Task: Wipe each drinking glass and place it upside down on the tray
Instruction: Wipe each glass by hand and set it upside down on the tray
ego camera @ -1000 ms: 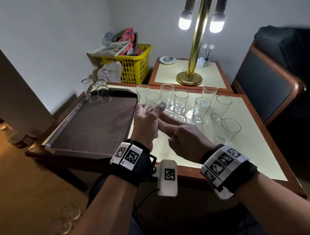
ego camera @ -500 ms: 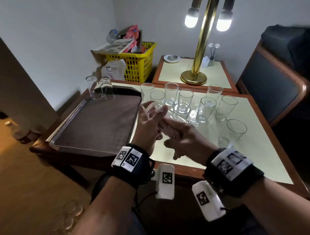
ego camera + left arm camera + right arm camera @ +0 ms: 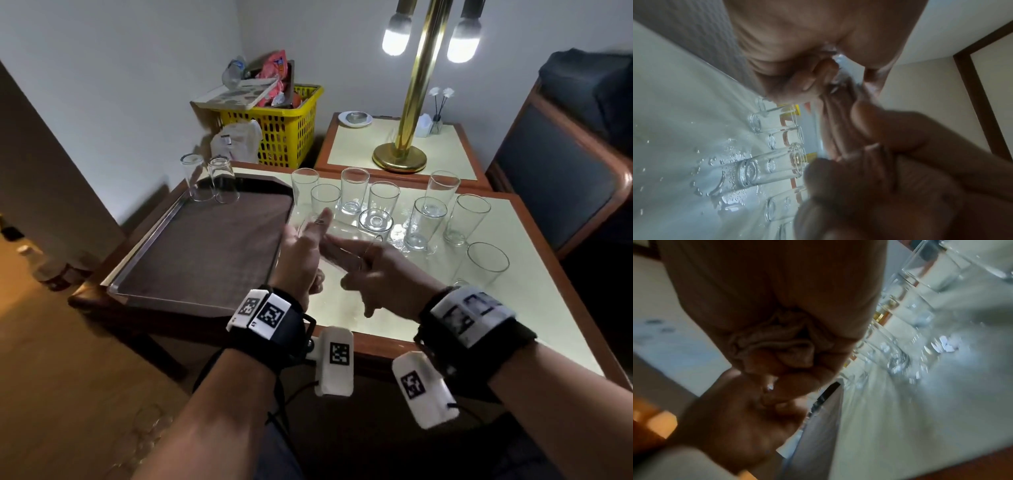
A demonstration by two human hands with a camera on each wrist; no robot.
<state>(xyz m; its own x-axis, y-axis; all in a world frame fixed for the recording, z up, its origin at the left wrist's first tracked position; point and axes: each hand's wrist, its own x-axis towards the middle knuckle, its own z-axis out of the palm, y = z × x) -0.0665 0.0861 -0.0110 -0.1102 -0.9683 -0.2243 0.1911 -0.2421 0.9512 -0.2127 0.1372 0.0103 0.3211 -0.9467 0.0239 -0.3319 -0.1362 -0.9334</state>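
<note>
In the last second my right hand rolled over so its wrist camera faces down, while my left hand keeps gripping the drinking glass between both hands above the table, beside the tray, so I judge the wiping continues.

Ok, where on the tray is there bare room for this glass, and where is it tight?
The tray is bare across its brown liner, from the two upturned glasses in its far left corner to the near rim. The table right of it is crowded with upright glasses; only its near strip is free.
</note>
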